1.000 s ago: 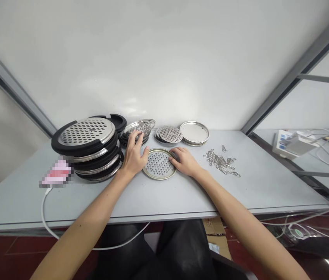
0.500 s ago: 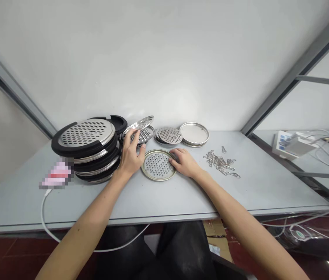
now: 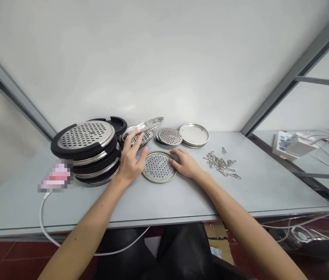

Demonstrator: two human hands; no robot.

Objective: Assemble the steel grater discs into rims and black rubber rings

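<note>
Metal grater disc with a raised rim (image 3: 159,166), one, seen in the head view: lying flat on the grey bench (image 3: 164,200), near its front edge; the landmark for the entries below.

Right hand (image 3: 186,162), one: at the right rim of the grater disc, thumb lying over the edge, a dark patch between thumb and fingers; whether it grips cannot be told.

Left hand (image 3: 131,161), one: just left of the grater disc, thumb standing apart from the fingers, fingertips at a tilted metal disc (image 3: 152,124); whether they pinch it cannot be told.

Tilted disc, one: behind and left of the grater disc, leaning above a stack of perforated plates (image 3: 147,139).

Flat perforated blanks (image 3: 170,136), small pile: directly behind the grater disc.

Shallow metal pans (image 3: 195,134), stacked: behind and right of it.

Wire clips (image 3: 219,162), loose heap: to its right, beyond the right hand.

Black-framed graters (image 3: 87,134), tall stack: well to its left.

Pixelated pink item (image 3: 56,177), white cable (image 3: 42,216) attached: farther left, nearer the front.
</note>
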